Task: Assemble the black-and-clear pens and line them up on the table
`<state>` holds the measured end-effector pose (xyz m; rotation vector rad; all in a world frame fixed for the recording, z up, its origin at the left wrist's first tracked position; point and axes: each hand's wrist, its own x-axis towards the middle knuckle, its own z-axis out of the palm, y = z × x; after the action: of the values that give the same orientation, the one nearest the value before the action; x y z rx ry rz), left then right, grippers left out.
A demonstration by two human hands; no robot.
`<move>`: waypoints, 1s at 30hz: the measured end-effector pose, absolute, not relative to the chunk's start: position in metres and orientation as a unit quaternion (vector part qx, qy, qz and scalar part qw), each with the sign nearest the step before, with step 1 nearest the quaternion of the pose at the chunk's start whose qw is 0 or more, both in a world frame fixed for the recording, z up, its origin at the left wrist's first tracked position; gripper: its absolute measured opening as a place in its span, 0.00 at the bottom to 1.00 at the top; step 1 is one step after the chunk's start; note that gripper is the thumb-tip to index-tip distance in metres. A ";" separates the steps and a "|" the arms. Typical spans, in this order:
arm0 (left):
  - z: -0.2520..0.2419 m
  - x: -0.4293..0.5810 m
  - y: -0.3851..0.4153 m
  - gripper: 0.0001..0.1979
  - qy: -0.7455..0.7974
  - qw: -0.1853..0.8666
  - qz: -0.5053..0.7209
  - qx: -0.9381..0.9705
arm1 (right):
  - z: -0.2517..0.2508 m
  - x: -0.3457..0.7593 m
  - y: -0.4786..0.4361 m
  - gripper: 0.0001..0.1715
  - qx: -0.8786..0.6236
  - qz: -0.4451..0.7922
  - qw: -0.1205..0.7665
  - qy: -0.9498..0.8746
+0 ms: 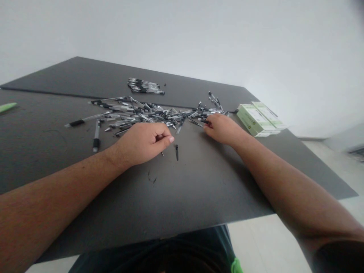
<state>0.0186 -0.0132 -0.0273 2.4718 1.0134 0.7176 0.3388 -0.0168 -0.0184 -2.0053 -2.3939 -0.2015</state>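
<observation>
A loose heap of clear pens and pen parts with black grips [148, 112] spreads across the table in front of my hands. My left hand [146, 142] is closed at the heap's near edge, thumb against the bent fingers; a small tip shows below it, but what it holds is hidden. My right hand [222, 129] pinches at the right end of the heap, its fingertips on a thin dark pen part [195, 121]. A short black pen cap [176, 152] lies just right of my left hand. One pen with a black grip [96, 136] lies apart on the left.
Behind the heap lies a neat row of pens [145, 86] on a raised dark board [99, 74]. Green-and-white boxes [257, 119] stand right of my right hand. A green object [8, 107] is at the far left. The table's front edge is near my lap.
</observation>
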 end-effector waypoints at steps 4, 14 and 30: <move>-0.031 0.019 -0.011 0.11 0.379 0.187 0.324 0.847 | -0.015 0.341 -0.021 0.08 -0.565 -0.045 0.066 -0.821; -0.037 0.020 -0.008 0.16 0.386 0.195 0.376 0.819 | -0.013 0.338 -0.035 0.05 -0.461 0.007 0.119 -0.879; -0.020 0.019 -0.015 0.12 0.430 0.166 0.313 0.830 | -0.015 0.343 -0.033 0.13 -0.487 0.033 0.152 -0.860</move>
<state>0.0189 -0.0151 -0.0199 2.3644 1.2245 0.8897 0.3431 -0.0330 -0.0151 -1.3970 -2.4665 0.0939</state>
